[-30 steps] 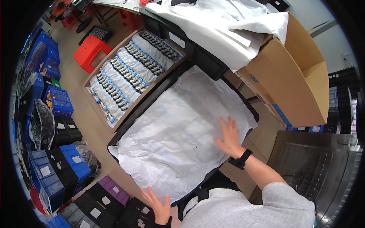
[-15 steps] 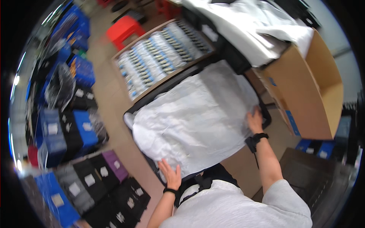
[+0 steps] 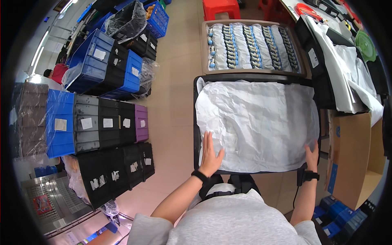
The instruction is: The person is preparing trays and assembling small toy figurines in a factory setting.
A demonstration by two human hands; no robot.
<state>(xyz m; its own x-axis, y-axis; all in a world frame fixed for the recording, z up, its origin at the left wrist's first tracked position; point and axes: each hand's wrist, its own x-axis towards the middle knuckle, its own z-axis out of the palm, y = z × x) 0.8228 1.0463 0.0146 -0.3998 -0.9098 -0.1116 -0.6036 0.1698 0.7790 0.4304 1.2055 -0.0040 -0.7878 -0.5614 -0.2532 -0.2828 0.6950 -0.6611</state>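
A wrinkled white sheet (image 3: 257, 122), paper-like or thin foam, lies over a black crate (image 3: 197, 151) in front of me, and what is under it is hidden. My left hand (image 3: 211, 156) rests on the sheet's near left part, fingers stretched out and thumb apart. Near the right edge, my right hand (image 3: 312, 154) touches the sheet beside the crate's rim with its fingers extended. Neither hand grips anything.
Beyond the crate stands a brown tray (image 3: 204, 49) with rows of small metal-and-blue parts between white strips. An open cardboard box (image 3: 349, 159) is on the right. Stacked black and blue bins (image 3: 108, 122) line the left. A red stool (image 3: 221, 9) stands at the back.
My view has swung round, so the crate appears straighter and further right. My left hand has slid further onto the sheet; the right stays at its right edge.
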